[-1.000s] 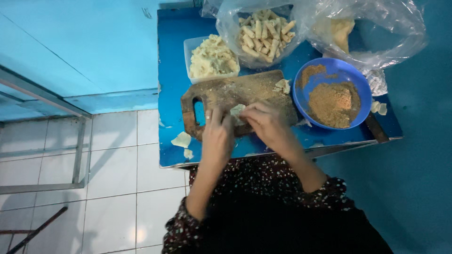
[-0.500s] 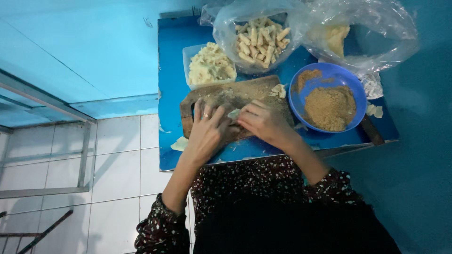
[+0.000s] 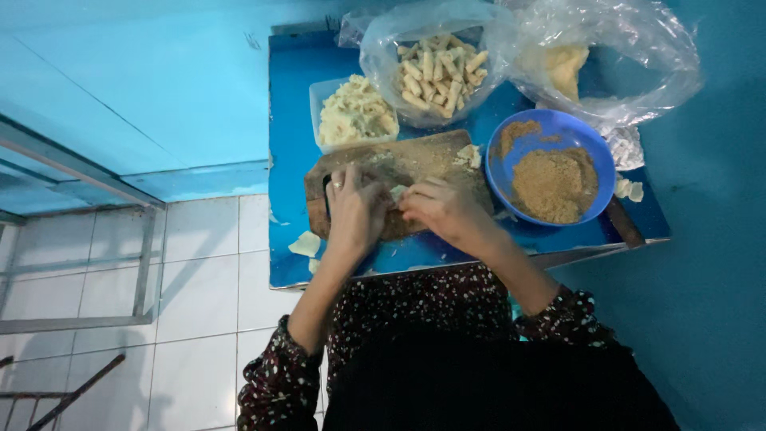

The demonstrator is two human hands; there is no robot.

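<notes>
Left hand (image 3: 355, 209) and right hand (image 3: 437, 209) pinch a small pale dough piece (image 3: 396, 192), fingers narrow around it, on the brown wooden cutting board (image 3: 431, 158). Probably soft, light, tearable; grip edges gently.

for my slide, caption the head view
Both hands, left and right, press pale dough on a wooden board beside a blue bowl of crumbs.
</notes>
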